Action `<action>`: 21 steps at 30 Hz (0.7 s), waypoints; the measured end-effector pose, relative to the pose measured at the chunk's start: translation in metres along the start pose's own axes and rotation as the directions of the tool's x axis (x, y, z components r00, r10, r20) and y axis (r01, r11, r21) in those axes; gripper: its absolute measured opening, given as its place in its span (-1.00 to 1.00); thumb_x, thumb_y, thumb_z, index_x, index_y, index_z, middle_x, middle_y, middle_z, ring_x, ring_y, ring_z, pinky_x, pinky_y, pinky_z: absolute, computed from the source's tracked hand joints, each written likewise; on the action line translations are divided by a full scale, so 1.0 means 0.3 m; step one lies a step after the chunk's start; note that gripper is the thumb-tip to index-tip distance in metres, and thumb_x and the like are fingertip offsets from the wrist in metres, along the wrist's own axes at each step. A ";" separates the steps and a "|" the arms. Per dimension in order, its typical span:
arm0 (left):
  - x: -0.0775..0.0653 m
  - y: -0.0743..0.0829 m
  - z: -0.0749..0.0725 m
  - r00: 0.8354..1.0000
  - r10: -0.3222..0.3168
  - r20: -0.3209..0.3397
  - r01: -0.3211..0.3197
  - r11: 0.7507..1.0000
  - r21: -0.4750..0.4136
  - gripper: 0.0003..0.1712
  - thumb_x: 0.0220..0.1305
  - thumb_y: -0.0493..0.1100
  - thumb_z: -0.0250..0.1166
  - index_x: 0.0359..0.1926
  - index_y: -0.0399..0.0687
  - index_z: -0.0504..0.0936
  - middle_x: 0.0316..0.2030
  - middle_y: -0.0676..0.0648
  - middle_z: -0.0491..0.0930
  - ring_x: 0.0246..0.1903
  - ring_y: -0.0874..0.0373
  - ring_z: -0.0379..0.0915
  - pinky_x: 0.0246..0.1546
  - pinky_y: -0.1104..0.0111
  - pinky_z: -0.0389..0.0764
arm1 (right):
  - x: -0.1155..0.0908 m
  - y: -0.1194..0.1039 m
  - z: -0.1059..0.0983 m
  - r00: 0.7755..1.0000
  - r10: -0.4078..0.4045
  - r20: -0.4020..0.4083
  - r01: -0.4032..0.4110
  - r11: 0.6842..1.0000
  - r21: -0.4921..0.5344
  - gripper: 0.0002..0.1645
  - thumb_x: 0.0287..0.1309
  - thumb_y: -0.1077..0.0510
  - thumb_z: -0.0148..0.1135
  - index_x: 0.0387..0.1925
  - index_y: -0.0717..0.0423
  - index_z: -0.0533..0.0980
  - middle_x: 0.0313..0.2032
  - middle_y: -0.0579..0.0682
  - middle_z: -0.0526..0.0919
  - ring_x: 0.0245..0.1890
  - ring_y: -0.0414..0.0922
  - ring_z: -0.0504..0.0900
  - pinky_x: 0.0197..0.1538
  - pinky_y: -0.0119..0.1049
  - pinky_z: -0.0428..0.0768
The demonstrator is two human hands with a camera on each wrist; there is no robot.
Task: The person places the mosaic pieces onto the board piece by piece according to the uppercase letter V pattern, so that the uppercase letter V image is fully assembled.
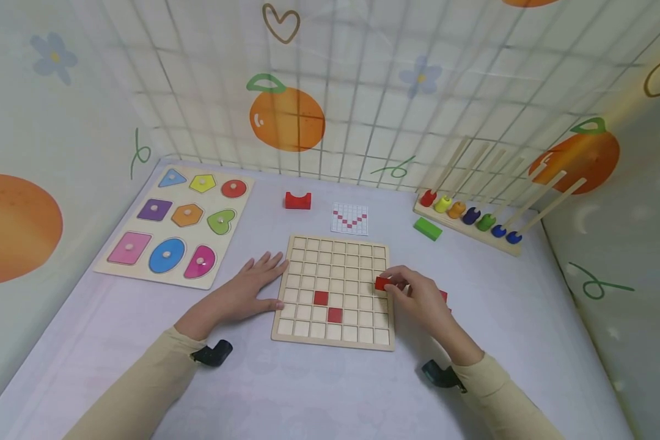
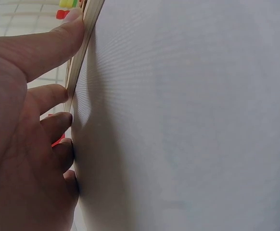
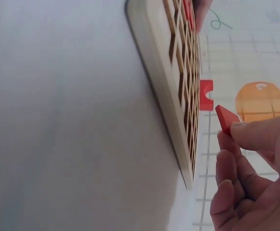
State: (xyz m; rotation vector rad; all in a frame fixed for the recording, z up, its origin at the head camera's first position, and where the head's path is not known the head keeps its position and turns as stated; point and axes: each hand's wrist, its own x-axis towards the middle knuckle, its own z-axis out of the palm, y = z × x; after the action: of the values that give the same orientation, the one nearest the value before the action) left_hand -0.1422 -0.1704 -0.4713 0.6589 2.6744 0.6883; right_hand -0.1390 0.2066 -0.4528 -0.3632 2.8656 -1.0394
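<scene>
A wooden grid board (image 1: 305,241) lies in the middle of the table, with one red square tile (image 1: 321,298) and another red tile (image 1: 335,315) set in its cells. My right hand (image 1: 420,296) pinches a third red square tile (image 3: 228,118) between thumb and fingertips, just above the board's right side. My left hand (image 1: 244,292) rests at the board's left edge with fingers spread, thumb and fingertips touching the frame. Part of another red piece (image 1: 443,296) shows behind the right hand, mostly hidden.
Behind the board lies a pattern card (image 1: 349,219) with red squares in a V. A red notched block (image 1: 298,200) and a green block (image 1: 428,228) lie near it. A shape puzzle (image 1: 159,278) is at left, a pegged bead rack (image 1: 467,227) at back right.
</scene>
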 end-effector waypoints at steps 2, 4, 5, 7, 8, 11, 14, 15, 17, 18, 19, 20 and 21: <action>0.000 -0.001 0.001 1.000 0.002 -0.001 -0.002 1.000 -0.003 0.04 0.29 0.15 0.41 0.60 -0.07 0.09 0.60 -0.16 -0.06 0.59 -0.19 -0.32 0.55 -0.10 -0.23 | 0.003 -0.009 0.008 1.000 -0.005 0.006 0.005 1.000 0.002 -0.70 0.29 0.15 0.39 0.04 -0.05 0.63 -0.28 -0.13 0.68 -0.34 -0.13 0.53 -0.28 -0.32 0.61; 0.001 -0.001 0.001 1.000 -0.001 0.001 0.001 1.000 -0.003 0.04 0.29 0.15 0.40 0.60 -0.06 0.09 0.61 -0.16 -0.07 0.59 -0.18 -0.33 0.56 -0.10 -0.23 | 0.008 -0.021 0.017 1.000 -0.012 0.013 0.012 1.000 0.004 -0.70 0.28 0.14 0.40 0.04 -0.04 0.64 -0.28 -0.14 0.68 -0.33 -0.13 0.54 -0.27 -0.33 0.61; 0.001 -0.002 0.002 1.000 -0.002 0.001 0.002 1.000 -0.002 0.04 0.29 0.15 0.40 0.60 -0.06 0.09 0.61 -0.15 -0.07 0.59 -0.18 -0.33 0.56 -0.09 -0.23 | 0.010 -0.028 0.021 1.000 -0.013 0.016 0.013 1.000 0.007 -0.69 0.27 0.14 0.41 0.04 -0.04 0.64 -0.28 -0.14 0.68 -0.33 -0.14 0.55 -0.27 -0.33 0.61; 0.000 -0.002 0.002 1.000 -0.003 0.001 0.003 1.000 -0.004 0.05 0.29 0.15 0.41 0.61 -0.05 0.08 0.61 -0.14 -0.08 0.59 -0.17 -0.33 0.56 -0.08 -0.23 | 0.015 -0.044 0.031 1.000 -0.014 0.026 0.013 1.000 0.011 -0.69 0.27 0.13 0.41 0.04 -0.05 0.65 -0.28 -0.15 0.67 -0.32 -0.14 0.54 -0.27 -0.33 0.61; 0.000 -0.002 0.001 1.000 -0.005 0.003 0.005 1.000 -0.004 0.05 0.29 0.16 0.40 0.61 -0.04 0.08 0.61 -0.13 -0.08 0.59 -0.16 -0.33 0.56 -0.07 -0.23 | 0.018 -0.053 0.036 0.999 -0.012 0.034 0.012 1.000 0.014 -0.69 0.27 0.13 0.41 0.05 -0.05 0.65 -0.28 -0.15 0.67 -0.32 -0.14 0.54 -0.27 -0.33 0.61; -0.001 -0.002 0.001 1.000 -0.001 0.001 0.001 1.000 -0.005 0.05 0.28 0.15 0.41 0.61 -0.05 0.08 0.61 -0.14 -0.08 0.59 -0.16 -0.33 0.56 -0.08 -0.22 | 0.027 -0.084 0.055 0.999 0.003 0.054 -0.004 1.000 0.026 -0.71 0.28 0.11 0.40 0.03 -0.09 0.66 -0.28 -0.17 0.66 -0.31 -0.14 0.55 -0.28 -0.34 0.61; -0.001 -0.002 0.001 1.000 0.002 -0.002 -0.002 1.000 -0.005 0.05 0.28 0.14 0.41 0.61 -0.07 0.08 0.61 -0.16 -0.07 0.59 -0.18 -0.33 0.55 -0.10 -0.22 | 0.036 -0.117 0.076 0.998 -0.005 0.068 0.002 0.999 0.043 -0.73 0.28 0.12 0.40 0.01 -0.10 0.66 -0.29 -0.19 0.67 -0.31 -0.15 0.55 -0.29 -0.33 0.61; -0.001 -0.002 0.001 1.000 0.004 -0.003 -0.004 1.000 -0.005 0.05 0.28 0.13 0.42 0.60 -0.07 0.08 0.61 -0.17 -0.07 0.59 -0.19 -0.32 0.55 -0.11 -0.22 | 0.040 -0.128 0.083 0.997 -0.013 0.072 0.009 0.999 0.048 -0.74 0.28 0.12 0.40 0.00 -0.11 0.66 -0.30 -0.20 0.67 -0.32 -0.16 0.55 -0.29 -0.33 0.61; -0.001 -0.002 0.000 1.000 0.004 -0.003 -0.004 1.000 -0.004 0.05 0.28 0.12 0.42 0.60 -0.08 0.09 0.61 -0.17 -0.07 0.59 -0.19 -0.32 0.55 -0.11 -0.22 | 0.048 -0.148 0.097 0.996 -0.033 0.083 0.028 0.998 0.058 -0.76 0.29 0.12 0.39 -0.02 -0.12 0.67 -0.32 -0.22 0.67 -0.32 -0.17 0.56 -0.29 -0.32 0.61; 0.000 -0.001 0.000 1.000 0.002 -0.002 -0.002 1.000 -0.004 0.05 0.28 0.12 0.42 0.60 -0.07 0.09 0.61 -0.17 -0.07 0.59 -0.19 -0.33 0.55 -0.11 -0.22 | 0.053 -0.157 0.104 0.995 -0.044 0.088 0.038 0.997 0.065 -0.77 0.29 0.13 0.39 -0.03 -0.12 0.67 -0.32 -0.23 0.67 -0.32 -0.18 0.56 -0.28 -0.32 0.61; 0.000 -0.001 0.000 1.000 0.003 -0.001 -0.003 1.000 -0.004 0.05 0.28 0.12 0.42 0.60 -0.08 0.09 0.60 -0.17 -0.07 0.59 -0.19 -0.32 0.55 -0.11 -0.22 | 0.058 -0.165 0.112 0.994 -0.053 0.094 0.047 0.997 0.069 -0.78 0.30 0.12 0.38 -0.04 -0.13 0.67 -0.33 -0.25 0.67 -0.32 -0.19 0.56 -0.27 -0.32 0.61; 0.000 -0.001 0.000 1.000 0.003 -0.001 -0.003 1.000 -0.004 0.04 0.28 0.12 0.42 0.60 -0.08 0.09 0.60 -0.17 -0.06 0.59 -0.20 -0.31 0.55 -0.12 -0.22 | 0.064 -0.172 0.119 0.993 -0.064 0.100 0.057 0.996 0.073 -0.79 0.31 0.12 0.38 -0.04 -0.14 0.67 -0.34 -0.26 0.67 -0.32 -0.20 0.56 -0.27 -0.31 0.61; 0.001 -0.001 0.000 1.000 0.005 -0.001 -0.005 1.000 -0.003 0.04 0.28 0.12 0.41 0.60 -0.08 0.10 0.60 -0.18 -0.06 0.58 -0.20 -0.31 0.54 -0.13 -0.22 | 0.070 -0.179 0.127 0.992 -0.073 0.105 0.065 0.995 0.074 -0.80 0.31 0.12 0.38 -0.05 -0.14 0.67 -0.34 -0.27 0.67 -0.32 -0.21 0.57 -0.26 -0.31 0.61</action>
State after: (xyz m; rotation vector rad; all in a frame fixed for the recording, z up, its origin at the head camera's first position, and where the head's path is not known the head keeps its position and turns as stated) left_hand -0.1425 -0.1705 -0.4715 0.6651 2.6727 0.6948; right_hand -0.1431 0.1379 -0.4474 -0.5005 2.7316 -1.0929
